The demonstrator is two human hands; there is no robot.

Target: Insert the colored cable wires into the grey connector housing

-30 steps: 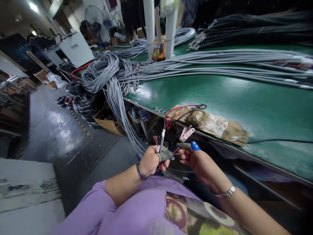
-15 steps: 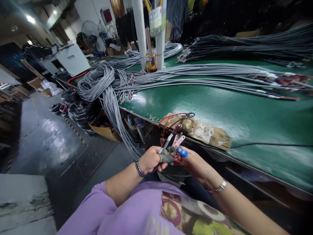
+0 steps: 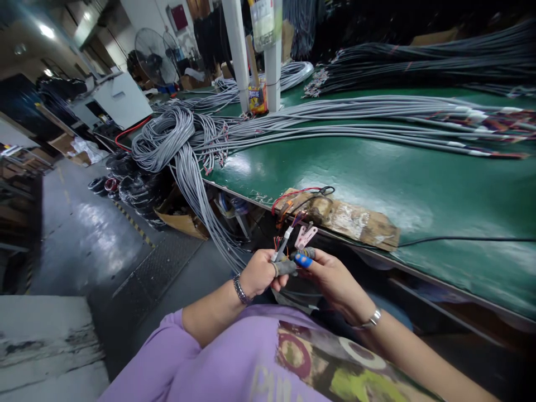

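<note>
My left hand (image 3: 262, 272) is closed round a grey cable (image 3: 285, 241) whose end has a white sleeve and thin coloured wires fanning out. A grey finger cover is on its thumb. My right hand (image 3: 330, 273) is beside it, fingers pinched together close to my left fingertips. That hand wears a blue cover on the thumb and a grey one on a finger; what lies in the pinch is too small to make out. Just beyond my hands, a pink clip (image 3: 306, 237) sits at the table edge, by a wooden board (image 3: 355, 223) with red and black leads.
Bundles of grey cable (image 3: 355, 106) stretch across the green table (image 3: 377, 178), and a coil (image 3: 163, 139) hangs over its left edge. A white post (image 3: 273, 78) rises behind them. Darker cables (image 3: 419, 67) lie at the back right. An open cardboard box (image 3: 182, 215) is on the floor.
My right hand has shifted slightly, its thumb closer to my left fingertips. Coloured wires that showed between the hands are now mostly hidden. The view has tilted a little.
</note>
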